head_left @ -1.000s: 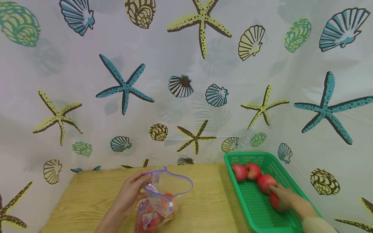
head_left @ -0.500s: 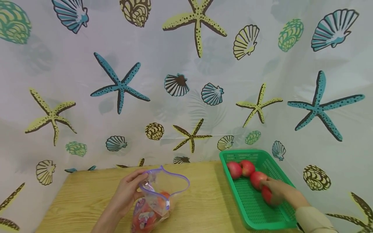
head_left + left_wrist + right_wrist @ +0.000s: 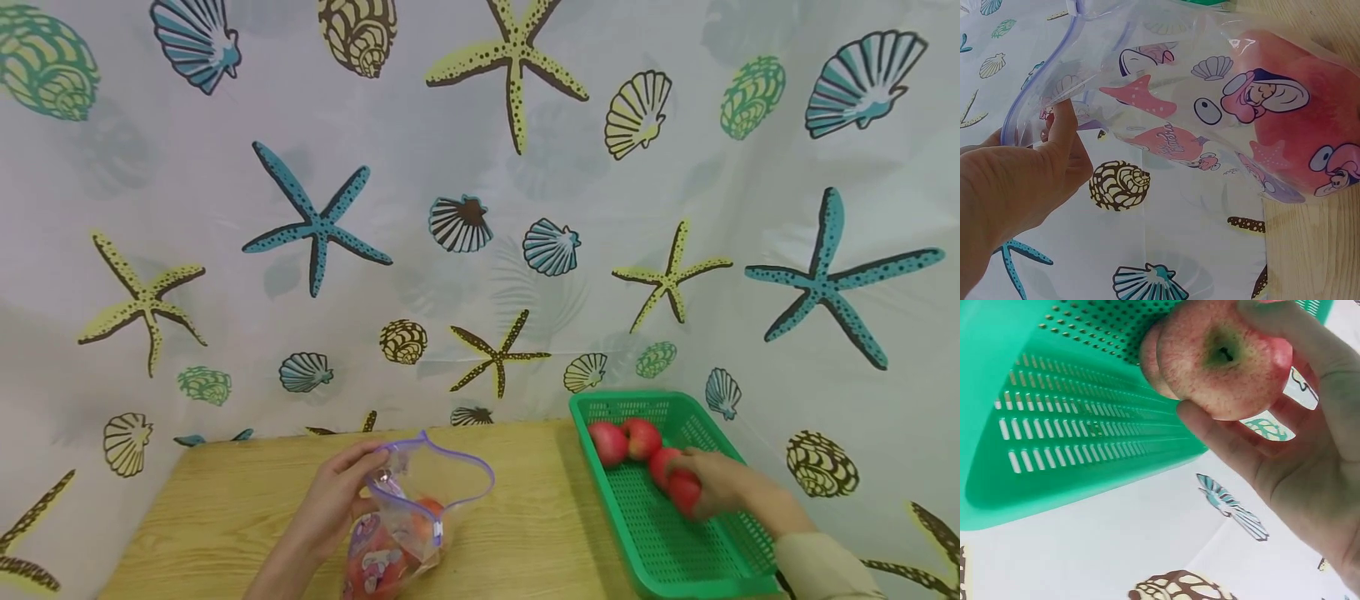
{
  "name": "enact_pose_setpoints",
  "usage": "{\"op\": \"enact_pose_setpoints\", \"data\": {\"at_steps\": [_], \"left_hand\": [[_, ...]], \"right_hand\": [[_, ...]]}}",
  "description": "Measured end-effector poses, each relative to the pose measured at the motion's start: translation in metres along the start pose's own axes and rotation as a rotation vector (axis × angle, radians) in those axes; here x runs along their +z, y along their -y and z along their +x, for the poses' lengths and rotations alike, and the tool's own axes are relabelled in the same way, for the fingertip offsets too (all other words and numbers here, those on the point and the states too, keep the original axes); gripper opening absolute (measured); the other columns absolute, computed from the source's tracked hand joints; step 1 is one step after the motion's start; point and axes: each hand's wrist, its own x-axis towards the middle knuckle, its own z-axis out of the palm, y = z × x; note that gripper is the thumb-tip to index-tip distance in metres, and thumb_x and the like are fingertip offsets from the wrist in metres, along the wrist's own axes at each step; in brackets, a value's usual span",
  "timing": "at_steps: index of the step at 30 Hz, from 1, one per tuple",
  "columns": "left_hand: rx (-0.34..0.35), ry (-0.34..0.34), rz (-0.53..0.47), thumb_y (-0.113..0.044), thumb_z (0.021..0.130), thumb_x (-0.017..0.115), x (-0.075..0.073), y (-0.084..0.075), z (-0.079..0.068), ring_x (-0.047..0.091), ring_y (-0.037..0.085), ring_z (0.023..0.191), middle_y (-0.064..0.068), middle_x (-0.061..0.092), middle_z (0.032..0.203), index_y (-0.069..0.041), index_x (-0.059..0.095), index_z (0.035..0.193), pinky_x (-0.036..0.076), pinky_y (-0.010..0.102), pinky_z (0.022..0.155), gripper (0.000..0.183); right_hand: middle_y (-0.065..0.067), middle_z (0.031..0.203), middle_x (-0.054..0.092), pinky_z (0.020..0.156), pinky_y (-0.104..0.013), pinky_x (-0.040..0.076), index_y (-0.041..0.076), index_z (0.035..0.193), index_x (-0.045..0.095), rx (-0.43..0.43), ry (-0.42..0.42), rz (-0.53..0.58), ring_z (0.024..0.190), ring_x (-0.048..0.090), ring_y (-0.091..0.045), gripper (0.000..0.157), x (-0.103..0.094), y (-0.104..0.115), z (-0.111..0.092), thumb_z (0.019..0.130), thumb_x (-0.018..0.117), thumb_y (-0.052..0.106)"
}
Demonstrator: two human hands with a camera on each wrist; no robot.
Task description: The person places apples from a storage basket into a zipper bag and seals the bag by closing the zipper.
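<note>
My left hand (image 3: 335, 493) pinches the purple-edged rim of a clear zip bag (image 3: 457, 475) near its left side. The bag's mouth gapes open, and printed sea-cartoon figures cover its sides. Red apples (image 3: 1300, 103) show through the plastic low in the bag; how many cannot be told. Over the green basket, my right hand (image 3: 723, 483) grips a red apple (image 3: 684, 493). Seen from the right wrist, thumb and fingers curl round this apple (image 3: 1222, 359), its stem hollow facing the camera. Another apple (image 3: 1152, 359) shows just behind it.
The green perforated basket (image 3: 622, 533) stands at the right of the wooden table (image 3: 525, 517). Red apples (image 3: 607, 443) lie toward its far left, one partly behind the held apple. A white sheet (image 3: 420, 292) with starfish and shells hangs behind and at the sides.
My right hand has shifted a little up and to the left in the head view with the apple, which now overlaps its neighbour more. The left hand keeps its grip on the bag.
</note>
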Motion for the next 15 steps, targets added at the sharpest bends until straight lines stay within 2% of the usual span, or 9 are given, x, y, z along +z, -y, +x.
{"op": "enact_pose_setpoints", "data": {"at_steps": [3, 6, 8, 12, 15], "left_hand": [[0.003, -0.006, 0.010, -0.030, 0.086, 0.066, 0.000, 0.000, 0.001, 0.054, 0.016, 0.084, 0.003, 0.053, 0.099, -0.007, 0.061, 0.106, 0.051, 0.030, 0.060, 0.031], [0.002, -0.014, 0.014, -0.030, 0.086, 0.067, 0.002, 0.000, 0.001, 0.053, 0.015, 0.083, 0.003, 0.052, 0.099, -0.007, 0.061, 0.107, 0.049, 0.027, 0.058, 0.032], [-0.001, -0.015, 0.014, -0.029, 0.086, 0.067, 0.003, -0.001, 0.001, 0.053, 0.015, 0.083, 0.003, 0.052, 0.100, -0.006, 0.060, 0.108, 0.049, 0.027, 0.058, 0.033], [-0.008, -0.016, 0.018, -0.030, 0.086, 0.067, 0.004, -0.001, 0.000, 0.054, 0.018, 0.085, 0.004, 0.052, 0.100, -0.005, 0.059, 0.111, 0.051, 0.030, 0.062, 0.036], [-0.011, -0.012, 0.021, -0.030, 0.086, 0.066, 0.005, -0.001, -0.001, 0.055, 0.019, 0.087, 0.004, 0.053, 0.101, -0.005, 0.059, 0.111, 0.052, 0.031, 0.064, 0.036]], "right_hand": [[-0.024, 0.125, 0.050, 0.065, -0.044, 0.049, 0.025, 0.110, 0.060, -0.036, -0.010, 0.019, 0.096, 0.055, -0.039, 0.058, -0.002, 0.002, 0.003, 0.056, 0.081, 0.019], [-0.011, 0.117, 0.054, 0.064, -0.037, 0.047, 0.029, 0.109, 0.060, -0.099, -0.039, 0.019, 0.090, 0.053, -0.026, 0.055, -0.007, 0.007, 0.006, 0.059, 0.082, 0.023], [-0.007, 0.114, 0.054, 0.065, -0.036, 0.046, 0.031, 0.109, 0.061, -0.122, -0.058, 0.008, 0.088, 0.052, -0.023, 0.055, -0.010, 0.010, 0.009, 0.059, 0.083, 0.025], [-0.010, 0.119, 0.054, 0.067, -0.042, 0.048, 0.031, 0.112, 0.061, -0.143, -0.077, 0.000, 0.091, 0.053, -0.027, 0.057, -0.016, 0.018, 0.012, 0.060, 0.083, 0.026], [-0.012, 0.124, 0.053, 0.079, -0.057, 0.046, 0.032, 0.117, 0.060, -0.159, -0.085, -0.002, 0.098, 0.055, -0.031, 0.061, -0.021, 0.024, 0.013, 0.061, 0.082, 0.023]]}}
